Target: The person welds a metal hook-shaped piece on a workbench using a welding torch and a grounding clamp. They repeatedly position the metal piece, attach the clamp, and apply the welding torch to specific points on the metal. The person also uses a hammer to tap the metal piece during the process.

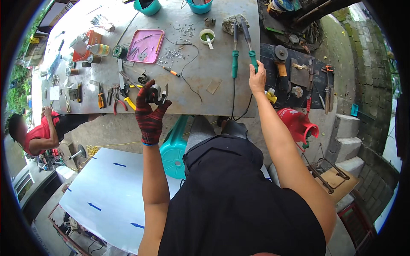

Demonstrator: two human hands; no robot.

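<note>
My left hand (149, 112), in a red and black knit glove, holds a small bent grey metal piece (157, 94) up over the near edge of the metal worktable (222, 91). My bare right hand (257, 79) reaches to the green handle of a soldering iron (250, 45), fingers touching its lower end. A second green-handled soldering iron (234, 50) lies just left of it. Both iron tips rest on a grey stone (232, 23) at the far side.
On the table lie a pink tray (146, 46) with metal bits, pliers (118, 97), a small green cup (207, 36), and teal bowls (147, 6). A red gas tank (297, 122) stands at right, a teal stool (174, 147) below, a white sheet (106, 194) at left. Another person (40, 132) crouches far left.
</note>
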